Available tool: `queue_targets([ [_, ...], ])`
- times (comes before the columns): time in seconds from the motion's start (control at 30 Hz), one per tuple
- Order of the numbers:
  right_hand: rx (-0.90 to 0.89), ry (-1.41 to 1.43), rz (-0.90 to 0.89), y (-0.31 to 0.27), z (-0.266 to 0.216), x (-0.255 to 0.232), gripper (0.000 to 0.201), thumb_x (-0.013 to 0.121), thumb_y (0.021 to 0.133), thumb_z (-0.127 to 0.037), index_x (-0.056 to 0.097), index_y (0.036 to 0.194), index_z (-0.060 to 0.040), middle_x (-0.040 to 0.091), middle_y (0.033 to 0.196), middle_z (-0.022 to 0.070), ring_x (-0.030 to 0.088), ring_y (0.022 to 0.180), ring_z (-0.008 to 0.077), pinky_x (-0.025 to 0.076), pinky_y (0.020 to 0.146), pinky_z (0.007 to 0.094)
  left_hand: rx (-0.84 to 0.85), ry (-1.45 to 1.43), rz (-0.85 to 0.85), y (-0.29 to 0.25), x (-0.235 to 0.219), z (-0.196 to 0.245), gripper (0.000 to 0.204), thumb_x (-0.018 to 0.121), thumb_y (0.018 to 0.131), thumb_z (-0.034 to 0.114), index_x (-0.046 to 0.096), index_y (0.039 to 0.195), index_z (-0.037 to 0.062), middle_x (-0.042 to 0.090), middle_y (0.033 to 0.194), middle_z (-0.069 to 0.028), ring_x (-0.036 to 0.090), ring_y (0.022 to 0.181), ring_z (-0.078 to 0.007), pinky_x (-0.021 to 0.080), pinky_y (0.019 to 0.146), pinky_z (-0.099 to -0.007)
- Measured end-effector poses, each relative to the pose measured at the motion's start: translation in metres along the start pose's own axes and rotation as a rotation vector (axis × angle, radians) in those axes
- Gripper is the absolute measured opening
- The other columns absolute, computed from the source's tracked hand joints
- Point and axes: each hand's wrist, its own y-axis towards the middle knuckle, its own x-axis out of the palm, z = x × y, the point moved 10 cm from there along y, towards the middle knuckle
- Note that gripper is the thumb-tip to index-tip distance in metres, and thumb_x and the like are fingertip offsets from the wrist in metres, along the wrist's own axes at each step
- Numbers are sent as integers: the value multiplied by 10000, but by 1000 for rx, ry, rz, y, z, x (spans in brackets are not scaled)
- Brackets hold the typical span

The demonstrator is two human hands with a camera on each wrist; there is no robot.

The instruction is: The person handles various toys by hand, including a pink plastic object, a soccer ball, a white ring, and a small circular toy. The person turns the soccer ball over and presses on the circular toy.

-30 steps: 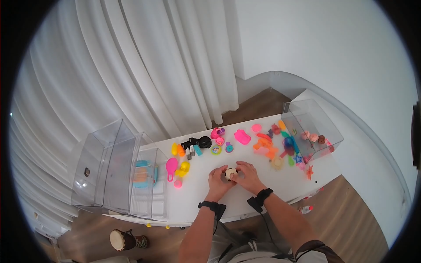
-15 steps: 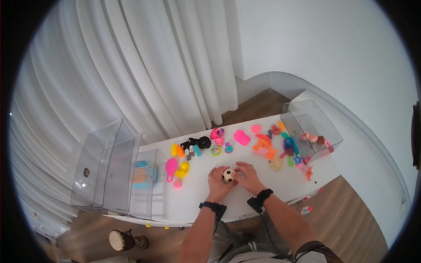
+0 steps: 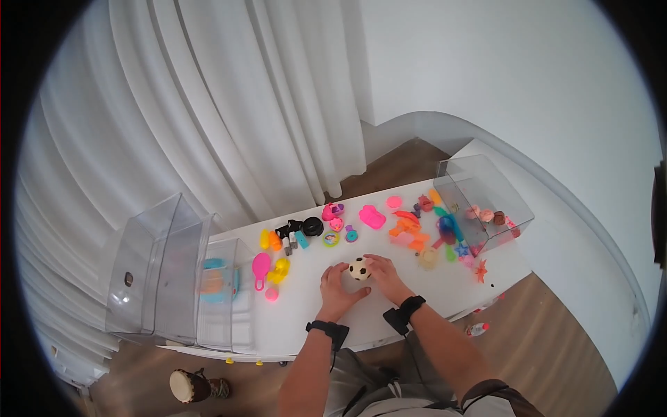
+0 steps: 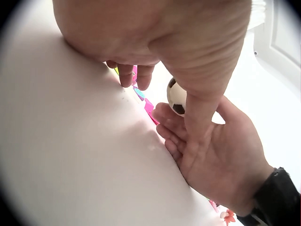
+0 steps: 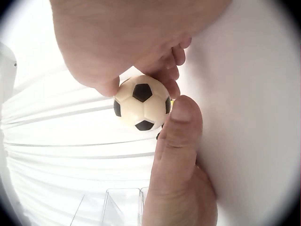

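A small white-and-black toy soccer ball (image 3: 359, 268) is at the middle of the table, between both hands. My right hand (image 3: 388, 278) pinches it from the right; in the right wrist view the thumb and fingertips meet the ball (image 5: 142, 103). On the ball's left is my left hand (image 3: 337, 295), its thumb spread away from the fingers and its fingertips near the ball. The left wrist view shows the ball (image 4: 177, 96) partly hidden behind the left thumb.
Along the white table's (image 3: 306, 326) back lie several toys, including a pink hand mirror (image 3: 260, 267), yellow duck (image 3: 279, 270) and black round toy (image 3: 313, 226). Clear bins (image 3: 156, 278) stand left; another bin (image 3: 511, 187) at right holds toys. A drum (image 3: 189, 386) stands on the floor.
My left hand has opened, its thumb moving away from the ball. More of the ball shows now, with the right hand holding it. The head view has shifted slightly.
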Motion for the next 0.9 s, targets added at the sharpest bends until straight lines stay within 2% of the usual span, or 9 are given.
queue_targets([
  [0.1, 91, 78, 65, -3, -11, -6, 436, 722, 951, -447, 753, 1150, -60, 655, 1438, 116, 516, 1369, 360, 395, 1174, 481, 2, -2, 4, -1, 6, -13, 809, 986, 639, 349, 621, 1319, 111, 641, 1371, -138, 507, 1373, -409, 420, 1156, -527],
  [0.27, -96, -363, -14, -11, -44, 1, 470, 668, 1019, -432, 725, 1294, -55, 628, 1479, 140, 483, 1406, 352, 360, 1212, 462, 104, 74, 43, 0, 12, -13, 785, 990, 631, 326, 619, 1280, 88, 638, 1361, -150, 515, 1361, -389, 447, 1121, -522],
  [0.4, -42, -256, -42, -5, -21, 2, 492, 665, 1020, -446, 712, 1313, -54, 631, 1473, 141, 480, 1410, 354, 360, 1211, 460, 62, 60, 15, -2, 6, -3, 777, 977, 663, 378, 620, 1294, 100, 607, 1449, -140, 441, 1439, -436, 387, 1187, -555],
  [0.47, 100, 100, -10, -1, -7, -5, 486, 676, 1015, -439, 712, 1311, -55, 635, 1468, 143, 477, 1414, 356, 359, 1211, 457, 27, 37, 10, -2, 2, -3, 776, 977, 666, 380, 619, 1296, 101, 602, 1453, -146, 439, 1442, -440, 385, 1187, -558],
  [0.6, 106, 112, 24, -4, -16, -7, 462, 683, 1015, -419, 721, 1292, -51, 638, 1461, 146, 488, 1403, 359, 366, 1206, 461, -22, -9, -31, -1, 6, -7, 785, 977, 668, 383, 612, 1305, 104, 593, 1463, -158, 428, 1452, -444, 375, 1196, -556],
  [0.67, -69, -221, 38, -8, -39, -5, 439, 684, 1017, -401, 729, 1274, -48, 646, 1449, 148, 506, 1381, 361, 379, 1196, 465, -20, -13, -31, 0, 9, -12, 788, 977, 668, 382, 610, 1307, 102, 592, 1465, -160, 424, 1454, -443, 372, 1198, -557],
  [0.77, -143, -382, -1, -12, -45, 1, 433, 685, 1017, -390, 727, 1279, -48, 655, 1436, 151, 524, 1362, 359, 389, 1188, 466, -15, -8, -19, 0, 10, -11, 788, 976, 668, 362, 606, 1310, 95, 589, 1472, -159, 419, 1460, -441, 368, 1202, -553],
  [0.83, -98, -294, 2, -8, -33, 0, 439, 686, 1015, -395, 728, 1280, -48, 656, 1434, 151, 523, 1363, 360, 389, 1187, 467, 22, 51, 39, -1, 4, -4, 761, 995, 647, 300, 587, 1250, 75, 632, 1383, -166, 537, 1344, -394, 442, 1127, -525],
  [0.9, -52, -205, 5, -5, -20, 0, 444, 687, 1013, -401, 728, 1281, -49, 658, 1431, 151, 523, 1364, 361, 389, 1186, 468, -13, 16, 10, -1, 3, -6, 766, 983, 657, 313, 595, 1275, 79, 613, 1425, -164, 485, 1397, -415, 408, 1163, -537],
])
